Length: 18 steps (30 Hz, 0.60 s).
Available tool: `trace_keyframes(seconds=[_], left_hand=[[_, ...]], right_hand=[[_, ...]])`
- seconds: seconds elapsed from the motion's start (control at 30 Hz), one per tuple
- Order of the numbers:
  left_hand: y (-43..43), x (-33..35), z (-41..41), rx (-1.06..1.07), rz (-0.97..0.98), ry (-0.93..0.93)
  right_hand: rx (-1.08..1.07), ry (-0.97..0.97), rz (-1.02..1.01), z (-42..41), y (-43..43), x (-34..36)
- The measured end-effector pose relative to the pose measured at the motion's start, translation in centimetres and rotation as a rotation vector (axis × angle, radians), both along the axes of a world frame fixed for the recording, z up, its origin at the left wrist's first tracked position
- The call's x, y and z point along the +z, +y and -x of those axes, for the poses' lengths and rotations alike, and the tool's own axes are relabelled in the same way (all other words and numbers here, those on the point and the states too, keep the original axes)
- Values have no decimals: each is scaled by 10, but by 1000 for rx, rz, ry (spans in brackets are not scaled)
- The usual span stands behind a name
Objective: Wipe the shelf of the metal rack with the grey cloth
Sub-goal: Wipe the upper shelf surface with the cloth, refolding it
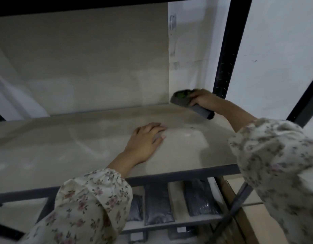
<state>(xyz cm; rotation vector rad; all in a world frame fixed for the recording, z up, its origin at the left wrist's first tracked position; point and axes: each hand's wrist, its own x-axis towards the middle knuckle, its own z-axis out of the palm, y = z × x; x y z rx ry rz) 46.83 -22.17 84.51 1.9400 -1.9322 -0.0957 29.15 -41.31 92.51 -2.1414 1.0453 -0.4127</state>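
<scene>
The pale shelf (67,147) of the dark metal rack (228,50) fills the view. My left hand (145,141) lies palm down on it near the middle, fingers together. A small patch of grey cloth (158,136) shows under the fingertips, and the hand hides the rest of it. My right hand (204,99) is at the shelf's back right corner, gripping a grey hand-held object with green markings (184,98). Its round handle points toward me.
A black upright post (222,73) stands just behind my right hand, and a dark diagonal brace (303,99) crosses at the far right. The shelf's grey front rail (178,175) runs below my wrists. Dark packets (157,205) lie on the lower shelf.
</scene>
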Motion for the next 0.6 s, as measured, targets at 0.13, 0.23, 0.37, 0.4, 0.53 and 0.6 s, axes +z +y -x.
trace_keyframes(seconds=[0.13,0.23,0.37,0.4,0.53,0.6], left_hand=[[1,0,2,15,14,1],[2,0,3,12,5,-6],[2,3,5,16,17,-45],[2,3,5,20,19,-40],[0,4,5,29,24,-15],[0,3,3,33,26,-11]], right_hand=[[-69,330,339,-15,6,-29],[14,149,247,-6,32,-38],[148,-65,-116,14,54,-23],[138,-96,-165,16,51,-16],[-106,-25,82,10,25,-13],[-79,133,250,5,30,-27]])
